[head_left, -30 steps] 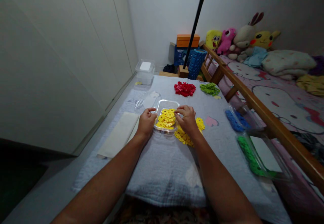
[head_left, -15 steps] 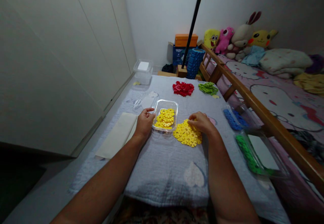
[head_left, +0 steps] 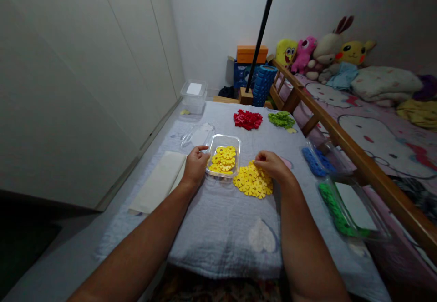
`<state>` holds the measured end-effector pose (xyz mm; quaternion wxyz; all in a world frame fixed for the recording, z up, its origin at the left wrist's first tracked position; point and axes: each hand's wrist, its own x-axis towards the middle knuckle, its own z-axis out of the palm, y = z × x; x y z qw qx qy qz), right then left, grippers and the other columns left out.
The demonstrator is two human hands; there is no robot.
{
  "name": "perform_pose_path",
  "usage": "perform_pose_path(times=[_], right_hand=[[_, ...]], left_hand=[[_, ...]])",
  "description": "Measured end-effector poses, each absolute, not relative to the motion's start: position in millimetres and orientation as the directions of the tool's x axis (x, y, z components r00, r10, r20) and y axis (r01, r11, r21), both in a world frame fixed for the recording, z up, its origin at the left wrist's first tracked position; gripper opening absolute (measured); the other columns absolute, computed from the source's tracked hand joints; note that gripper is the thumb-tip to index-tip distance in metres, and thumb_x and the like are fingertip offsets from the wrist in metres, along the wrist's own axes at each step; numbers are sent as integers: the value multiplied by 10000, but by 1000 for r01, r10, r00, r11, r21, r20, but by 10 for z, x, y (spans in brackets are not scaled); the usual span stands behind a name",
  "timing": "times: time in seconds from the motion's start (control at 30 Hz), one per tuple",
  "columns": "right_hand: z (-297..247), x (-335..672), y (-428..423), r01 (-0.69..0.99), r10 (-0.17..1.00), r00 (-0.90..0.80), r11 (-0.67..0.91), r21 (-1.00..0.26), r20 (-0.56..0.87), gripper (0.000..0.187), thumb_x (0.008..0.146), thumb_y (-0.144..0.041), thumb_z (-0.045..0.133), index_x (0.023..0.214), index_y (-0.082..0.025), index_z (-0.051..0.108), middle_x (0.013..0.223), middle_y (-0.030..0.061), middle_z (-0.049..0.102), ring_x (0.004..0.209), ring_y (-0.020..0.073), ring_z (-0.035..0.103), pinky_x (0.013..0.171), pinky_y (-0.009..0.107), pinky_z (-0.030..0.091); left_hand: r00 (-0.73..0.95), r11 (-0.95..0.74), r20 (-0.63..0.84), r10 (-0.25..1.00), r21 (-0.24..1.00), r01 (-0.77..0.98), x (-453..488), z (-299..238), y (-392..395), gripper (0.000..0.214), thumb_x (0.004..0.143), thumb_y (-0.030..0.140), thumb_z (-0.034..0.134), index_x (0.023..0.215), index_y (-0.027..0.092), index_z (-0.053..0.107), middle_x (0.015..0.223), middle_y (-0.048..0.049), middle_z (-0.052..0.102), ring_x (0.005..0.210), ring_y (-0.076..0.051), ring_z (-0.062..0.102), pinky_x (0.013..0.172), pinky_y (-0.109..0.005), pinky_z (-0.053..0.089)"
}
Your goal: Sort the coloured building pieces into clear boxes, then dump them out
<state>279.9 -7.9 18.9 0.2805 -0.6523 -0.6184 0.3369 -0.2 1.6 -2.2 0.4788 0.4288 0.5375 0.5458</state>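
A clear plastic container [head_left: 236, 142] partly filled with yellow flower-shaped pieces [head_left: 224, 158] sits on a pale blue quilt [head_left: 225, 229]. My left hand [head_left: 195, 165] grips the container's left rim, fingers curled around it. A loose pile of the same yellow pieces [head_left: 251, 181] lies just to the right of the container. My right hand [head_left: 271, 164] rests on the far edge of that pile, fingers pinched together on the pieces.
Red pieces [head_left: 248, 119] and light green pieces [head_left: 282, 119] lie in piles farther back. Clear containers with blue pieces [head_left: 316, 160] and green pieces [head_left: 336, 211] stand at the right by a wooden bed rail [head_left: 344, 140]. A clear lid [head_left: 198, 134] and white sheet [head_left: 160, 181] lie left.
My right hand left the container's right rim and moved right onto the loose yellow pile, where it now pinches pieces. My left hand stayed on the container.
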Motion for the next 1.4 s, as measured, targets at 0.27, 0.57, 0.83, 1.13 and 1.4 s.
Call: perform_pose_path(times=[0.27,0.57,0.83,1.13,1.4], right_hand=[[343,2713,-96,404,998,61,-17,-915,8,222,654,-404,707,676,-219,587,619,-38,551,591,132,476,564,261,379],[382,2138,-179,615,895,47,325,-719,444,75,852,-253,638,780,-234,638,817,26,690,853,210,594,851,352,450],[283,1883,-120,864,913,-77,262,-430,401,120,906,-147,652,873,-246,713,928,39,762,996,253,553,977,426,324],[248,1901,-77,809,932,-53,250,-531,358,144,884,-155,660,909,-263,752,1032,43,788,1049,267,556,1000,454,333],[223,2362,-42,738,917,92,199,-644,389,138,880,-239,621,906,-236,756,1042,70,776,1064,271,623,997,424,436]], left_hand=[[-174,37,-50,984,997,-73,5,-38,22,427,678,354,695,1055,159,650,568,107,391,503,-95,353,521,-223,281],[-173,38,-52,983,996,-86,2,-40,23,420,678,353,699,1051,165,655,563,106,390,503,-96,346,527,-223,273],[-155,45,-60,986,994,-101,9,-43,27,413,681,346,695,1049,166,642,562,105,390,501,-98,367,522,-220,267],[-162,41,-55,985,995,-94,-6,-100,58,393,690,328,712,1049,174,665,566,93,420,499,-106,417,514,-219,278],[-149,38,-51,987,995,-89,1,-79,37,404,694,335,692,1061,173,652,568,97,416,505,-105,415,522,-218,273]])
